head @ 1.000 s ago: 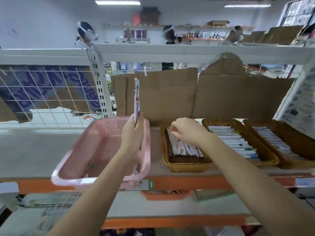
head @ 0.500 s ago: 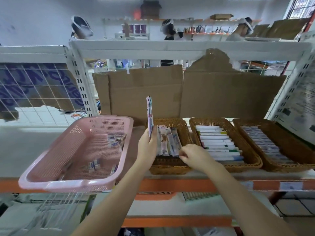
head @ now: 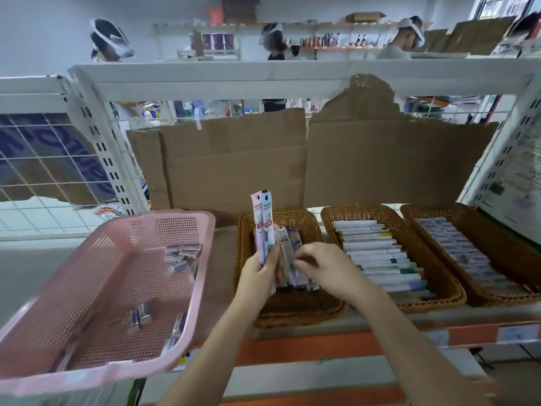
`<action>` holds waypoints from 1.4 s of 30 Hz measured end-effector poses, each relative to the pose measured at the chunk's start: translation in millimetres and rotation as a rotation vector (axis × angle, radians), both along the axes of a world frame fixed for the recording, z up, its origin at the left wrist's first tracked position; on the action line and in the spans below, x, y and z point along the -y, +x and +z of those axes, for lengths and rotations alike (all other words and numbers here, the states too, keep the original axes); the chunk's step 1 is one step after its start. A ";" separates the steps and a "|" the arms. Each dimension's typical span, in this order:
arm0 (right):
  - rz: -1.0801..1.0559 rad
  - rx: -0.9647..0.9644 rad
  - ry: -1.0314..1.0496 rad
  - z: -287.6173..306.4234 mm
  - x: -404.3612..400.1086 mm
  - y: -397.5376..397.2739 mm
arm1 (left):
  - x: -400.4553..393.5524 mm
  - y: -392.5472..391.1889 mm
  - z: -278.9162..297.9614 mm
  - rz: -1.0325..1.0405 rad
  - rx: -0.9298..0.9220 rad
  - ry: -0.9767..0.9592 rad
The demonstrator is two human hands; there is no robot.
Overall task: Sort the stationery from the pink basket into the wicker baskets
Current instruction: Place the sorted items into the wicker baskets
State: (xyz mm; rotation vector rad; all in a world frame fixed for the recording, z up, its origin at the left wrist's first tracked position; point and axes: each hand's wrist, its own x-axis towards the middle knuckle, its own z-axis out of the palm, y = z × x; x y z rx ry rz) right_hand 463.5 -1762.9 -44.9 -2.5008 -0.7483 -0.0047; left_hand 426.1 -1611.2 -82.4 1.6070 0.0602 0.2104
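Print on the narrow packets [head: 262, 224] is too blurred to read, and so is the sheet [head: 515, 183] hung on the shelf's right upright. The left hand [head: 260, 273] grips those two or three packets upright, fingers curled round their lower ends, the tops standing above the back rim of the left wicker basket [head: 295, 309]. The right hand [head: 325, 268] hangs just beside it over the same basket, fingers bent down onto the packets lying inside [head: 292, 259]; whether they pinch one I cannot tell.

The pink basket [head: 87, 367] sits to the left, well apart from both hands, its front corner jutting over the shelf edge. A few small boxed erasers [head: 183, 252] lie scattered on its floor, some near the back wall and some near the front right.

To the right, the middle wicker basket [head: 433, 300] holds white pens [head: 377, 259] stacked crosswise, and the right wicker basket [head: 497, 294] holds a row of small packs [head: 462, 250]. The three wicker baskets stand side by side, nearly touching. Brown cardboard [head: 234, 165] closes the back of the shelf [head: 380, 320].
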 end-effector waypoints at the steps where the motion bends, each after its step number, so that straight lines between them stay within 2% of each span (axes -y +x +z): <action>1: 0.002 -0.025 0.080 5.7 -1.6 2.0 | 0.3 0.0 0.8 -0.014 -0.016 -0.010; 4: 0.024 -0.213 0.364 21.1 -11.3 6.3 | 1.1 0.7 1.5 -0.063 -0.053 0.023; 9: 0.063 -0.414 0.563 20.3 -27.4 12.4 | 4.3 0.2 0.7 -0.083 -0.105 0.004; 13: 0.096 -0.495 0.673 15.5 -24.5 18.3 | 4.1 -1.8 1.8 -0.071 -0.092 0.021; 20: 0.085 -0.513 0.697 15.1 -20.8 30.0 | 3.3 -7.0 6.2 -0.087 -0.101 -0.123; 28: -0.009 -0.457 0.693 8.3 -20.3 39.8 | 6.1 -4.9 7.4 0.058 0.009 0.018; 32: -0.072 -0.436 0.708 8.3 -17.2 52.1 | 1.1 -3.0 1.9 0.153 0.034 -0.017; 39: -0.155 -0.410 0.601 26.0 -6.2 92.3 | -2.6 1.0 -6.6 0.262 0.012 -0.036; 42: -0.173 -0.445 0.370 27.8 -9.0 108.2 | -4.1 1.0 -7.6 0.282 0.004 -0.025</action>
